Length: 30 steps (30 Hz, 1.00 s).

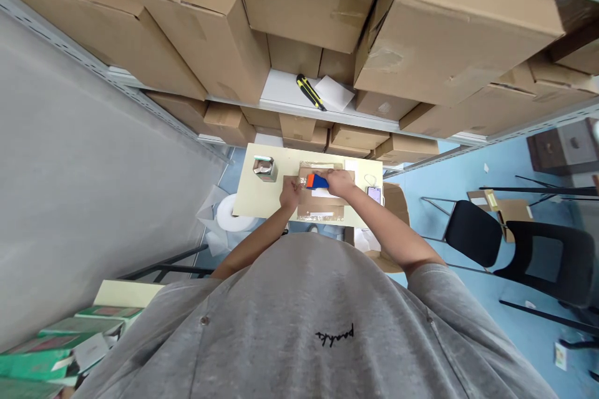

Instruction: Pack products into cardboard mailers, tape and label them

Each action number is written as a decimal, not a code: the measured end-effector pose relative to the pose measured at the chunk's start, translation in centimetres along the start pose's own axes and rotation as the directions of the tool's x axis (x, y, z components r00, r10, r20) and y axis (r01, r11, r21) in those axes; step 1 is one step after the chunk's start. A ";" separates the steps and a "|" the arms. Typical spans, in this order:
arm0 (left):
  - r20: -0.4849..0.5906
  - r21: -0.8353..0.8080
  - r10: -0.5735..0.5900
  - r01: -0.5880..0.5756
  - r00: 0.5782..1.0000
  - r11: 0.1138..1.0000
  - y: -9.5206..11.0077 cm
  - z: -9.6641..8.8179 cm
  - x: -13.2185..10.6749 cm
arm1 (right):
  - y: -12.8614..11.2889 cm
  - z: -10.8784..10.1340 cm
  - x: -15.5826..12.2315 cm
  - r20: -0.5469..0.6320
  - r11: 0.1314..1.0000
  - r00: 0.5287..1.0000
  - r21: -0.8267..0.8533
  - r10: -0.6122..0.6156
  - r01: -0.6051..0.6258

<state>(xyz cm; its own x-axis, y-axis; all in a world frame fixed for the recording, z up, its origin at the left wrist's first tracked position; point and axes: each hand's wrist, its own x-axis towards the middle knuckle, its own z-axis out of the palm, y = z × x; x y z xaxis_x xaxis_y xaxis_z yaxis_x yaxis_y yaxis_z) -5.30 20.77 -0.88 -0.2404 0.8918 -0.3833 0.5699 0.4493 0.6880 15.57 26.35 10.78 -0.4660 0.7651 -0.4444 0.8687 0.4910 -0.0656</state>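
Note:
My right hand [339,182] is wrapped round a blue and orange tape dispenser [317,181], which rests over a cardboard box [305,168]. At the left side of that box, my left hand [291,192] has its fingers curled at a brown cardboard flap [289,180]; the exact grip is too small to see well. Shiny clear tape and a white label show on the cardboard. Nearer to me lies another taped cardboard piece [321,209], at the table's front edge; whether it belongs to the same box I cannot tell.
On the pale table [246,193] stand an open-topped box [266,168] at left and a phone [374,194] at right. Shelves above hold many cartons [458,31] and a yellow-black box cutter [309,92]. An open carton [397,206] and a black chair [472,234] are to the right.

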 end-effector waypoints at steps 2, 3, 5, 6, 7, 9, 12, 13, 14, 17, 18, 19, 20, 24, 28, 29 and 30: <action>0.003 0.001 0.001 -0.001 1.000 1.000 0.0 0.0 0.1 | 0.2 -0.1 0.1 0.002 1.000 1.000 -0.003 -0.015 0.015; 0.005 0.004 0.001 -0.001 1.000 1.000 0.1 0.0 0.1 | 0.3 -0.2 0.1 0.004 1.000 1.000 -0.003 -0.022 0.022; 0.009 0.016 -0.001 0.001 1.000 1.000 0.2 0.0 0.1 | 0.4 -0.3 0.1 0.009 1.000 1.000 -0.002 -0.029 0.029; 0.011 0.024 0.000 0.000 1.000 1.000 0.2 -0.1 0.1 | 0.5 -0.3 0.1 0.011 1.000 1.000 -0.001 -0.029 0.029; 0.013 0.031 0.002 -0.002 1.000 1.000 0.3 -0.1 0.1 | 0.5 -0.3 0.0 0.012 1.000 1.000 0.001 -0.028 0.028; 0.017 0.039 0.005 -0.006 1.000 0.999 0.4 -0.3 0.1 | 0.6 -0.4 -0.2 0.011 1.000 1.000 0.002 -0.025 0.025; 0.020 0.041 0.004 -0.005 1.000 0.999 0.5 -0.4 0.1 | 0.9 -0.3 -0.6 0.005 1.000 1.000 0.001 -0.025 0.025; 0.023 0.042 0.005 -0.006 1.000 0.999 0.5 -0.4 0.1 | 1.0 -0.2 -0.7 0.002 1.000 1.000 0.003 -0.017 0.017; 0.026 0.044 0.006 -0.007 1.000 0.999 0.4 -0.4 0.1 | 1.3 -0.1 -0.9 -0.003 1.000 1.000 0.009 -0.005 0.005; 0.031 0.058 0.011 -0.013 0.999 0.998 0.4 -0.3 0.1 | 2.2 0.2 -1.4 -0.023 0.999 1.000 0.045 0.021 -0.020; 0.031 0.065 0.012 -0.014 0.999 0.998 0.4 -0.3 0.1 | 2.5 0.4 -1.6 -0.032 0.998 0.999 0.057 0.018 -0.016; 0.031 0.070 0.012 -0.014 0.999 0.997 0.4 -0.2 0.1 | 2.7 0.5 -1.7 -0.040 0.998 0.999 0.068 0.009 -0.006; 0.032 0.072 0.012 -0.014 0.999 0.997 0.4 -0.2 0.1 | 3.0 0.6 -1.9 -0.044 0.997 0.999 0.076 -0.003 0.007; 0.026 0.063 0.023 -0.024 0.999 0.998 0.3 -0.2 0.1 | 3.4 0.7 -2.5 -0.054 0.994 0.998 0.105 -0.025 0.031; 0.029 0.071 0.020 -0.022 0.999 0.997 0.4 -0.3 0.1 | 3.5 0.3 -3.1 -0.038 0.995 0.999 0.098 0.009 -0.005; 0.034 0.075 0.019 -0.022 0.999 0.997 0.4 -0.4 0.0 | 3.5 0.2 -3.2 -0.035 0.996 0.999 0.093 0.010 -0.007; 0.037 0.077 0.020 -0.023 0.999 0.997 0.5 -0.4 0.0 | 3.5 0.1 -3.2 -0.034 0.996 0.999 0.087 0.008 -0.005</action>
<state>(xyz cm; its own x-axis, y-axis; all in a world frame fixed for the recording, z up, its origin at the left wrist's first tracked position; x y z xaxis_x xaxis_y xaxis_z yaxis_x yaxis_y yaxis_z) -5.33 21.03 -0.34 -0.1998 0.8979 -0.3922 0.6337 0.4237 0.6473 20.11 25.51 11.88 -0.4646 0.7828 -0.4140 0.8823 0.4492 -0.1406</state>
